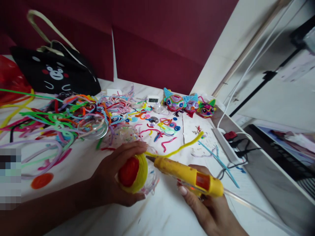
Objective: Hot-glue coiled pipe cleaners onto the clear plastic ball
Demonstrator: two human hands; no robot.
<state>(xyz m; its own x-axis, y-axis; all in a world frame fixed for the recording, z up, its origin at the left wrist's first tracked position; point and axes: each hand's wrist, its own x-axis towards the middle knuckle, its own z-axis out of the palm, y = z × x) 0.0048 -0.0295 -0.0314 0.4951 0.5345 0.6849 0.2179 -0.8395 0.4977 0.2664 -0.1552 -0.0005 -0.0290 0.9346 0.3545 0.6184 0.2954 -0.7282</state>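
Observation:
My left hand (115,173) is wrapped round a clear plastic ball (153,177), which has a red oval on its side ringed by yellow pipe cleaner. A loose yellow pipe cleaner (182,146) runs from that ring out to the right over the table. In my right hand (209,206) is a yellow hot glue gun (189,173), its dark nozzle at the ring's right edge; whether it touches cannot be made out. A clear glue stick (251,205) sticks out of the gun's back end.
Many coloured pipe cleaners (61,118) are heaped at the left, before a black bag (54,75). Decorated animal heads (174,101) and a small digital clock (153,99) stand at the back. A power strip (228,147) lies along the right edge. An orange disc (41,181) lies at the near left.

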